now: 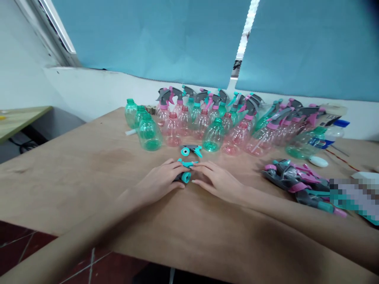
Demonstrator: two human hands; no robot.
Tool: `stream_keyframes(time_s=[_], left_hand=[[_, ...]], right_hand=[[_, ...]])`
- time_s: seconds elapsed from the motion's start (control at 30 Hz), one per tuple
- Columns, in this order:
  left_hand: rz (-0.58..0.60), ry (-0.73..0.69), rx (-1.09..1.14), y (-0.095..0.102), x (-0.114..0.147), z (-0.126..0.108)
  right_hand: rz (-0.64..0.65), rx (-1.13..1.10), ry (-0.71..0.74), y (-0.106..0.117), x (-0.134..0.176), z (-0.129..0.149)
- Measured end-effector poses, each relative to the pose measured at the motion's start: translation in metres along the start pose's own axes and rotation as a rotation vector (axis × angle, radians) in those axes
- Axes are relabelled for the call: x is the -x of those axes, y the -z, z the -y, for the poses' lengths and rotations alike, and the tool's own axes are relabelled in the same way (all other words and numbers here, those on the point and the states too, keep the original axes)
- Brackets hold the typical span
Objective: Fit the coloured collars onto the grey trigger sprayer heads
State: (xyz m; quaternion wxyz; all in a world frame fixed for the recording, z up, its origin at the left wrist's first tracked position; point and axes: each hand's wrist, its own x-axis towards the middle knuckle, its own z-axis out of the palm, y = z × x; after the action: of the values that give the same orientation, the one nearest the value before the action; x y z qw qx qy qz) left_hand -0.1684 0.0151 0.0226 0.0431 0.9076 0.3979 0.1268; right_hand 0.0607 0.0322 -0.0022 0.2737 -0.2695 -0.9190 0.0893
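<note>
Low over the table, my left hand [161, 179] is closed around a grey and teal spray nozzle [186, 177], whose round teal collar faces right. My right hand [217, 180] reaches in from the other side, its fingertips at the nozzle's teal trigger; whether they pinch it is hard to make out. Just beyond my hands lies a second grey and teal spray head [192, 150] on its side. Behind it stand open bottles without tops, among them a green bottle [213, 136] and a pink bottle [173, 130].
Pink and green bottles with spray tops [250, 108] crowd the back of the wooden table [74, 165]. A pile of loose spray heads [296, 179] lies at the right. Near it are a white oval object [318, 161] and a lying bottle with a blue cap [340, 124].
</note>
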Motion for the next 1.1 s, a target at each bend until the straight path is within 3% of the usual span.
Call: stream_keyframes(time_s=[0.13,0.23,0.4,0.57,0.77,0.93,1.1], left_hand=[[0.024,-0.005,0.016,0.000,-0.001,0.000],[0.056,0.047,0.038,-0.001,0.000,-0.001],[0.036,0.101,0.200,0.001,-0.002,-0.020],[-0.036,0.146,0.464,-0.001,-0.023,-0.052],[-0.116,0.170,0.576,-0.032,-0.056,-0.089],[-0.157,0.066,0.579,-0.059,-0.092,-0.112],[-0.176,-0.010,0.608,-0.069,-0.117,-0.121]], right_hand=[[-0.053,-0.085,-0.050,-0.015,-0.003,0.008],[-0.036,-0.097,-0.103,-0.014,0.007,0.012],[0.006,-0.079,-0.178,0.012,0.034,0.009],[-0.042,-0.105,-0.295,0.040,0.063,0.003],[-0.091,-0.097,-0.332,0.060,0.098,-0.003],[-0.153,-0.130,-0.342,0.066,0.121,-0.020],[-0.209,-0.016,-0.280,0.063,0.130,-0.027]])
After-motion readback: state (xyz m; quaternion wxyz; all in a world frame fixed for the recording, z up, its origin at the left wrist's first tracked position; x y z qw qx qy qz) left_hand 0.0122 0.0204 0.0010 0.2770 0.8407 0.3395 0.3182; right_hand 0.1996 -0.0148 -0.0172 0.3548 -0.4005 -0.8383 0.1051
